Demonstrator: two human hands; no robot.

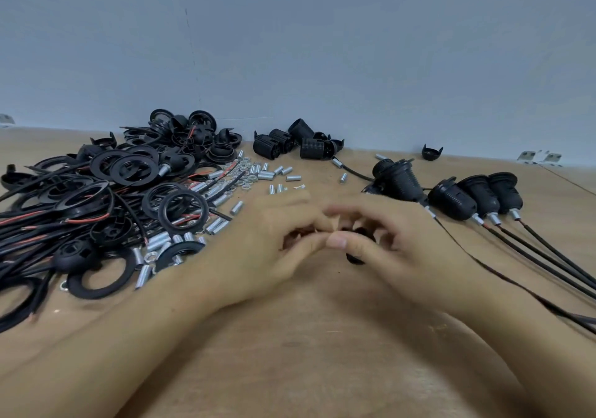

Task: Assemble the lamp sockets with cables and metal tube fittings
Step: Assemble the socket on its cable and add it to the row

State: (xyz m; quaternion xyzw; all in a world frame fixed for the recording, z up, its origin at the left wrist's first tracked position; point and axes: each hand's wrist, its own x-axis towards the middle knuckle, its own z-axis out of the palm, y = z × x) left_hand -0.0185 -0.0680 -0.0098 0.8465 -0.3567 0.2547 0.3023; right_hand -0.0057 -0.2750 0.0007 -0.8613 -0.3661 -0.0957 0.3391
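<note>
My left hand (271, 250) and my right hand (387, 243) meet at the middle of the wooden table (306, 353). Between the fingers sits a small black socket part (358, 256), mostly hidden and blurred; my right hand's fingers curl round it. My left fingertips pinch at something beside it, too blurred to name. A thin black cable (477, 256) trails from under my right hand to the right edge. Several assembled black sockets with metal tube fittings and cables (464, 200) lie at the right.
A heap of black rings, caps and red-black cables (96, 211) fills the left. Loose threaded metal tubes and nuts (254, 172) lie behind my left hand. Bare socket bodies (290, 145) and a single black cap (432, 152) sit by the grey wall.
</note>
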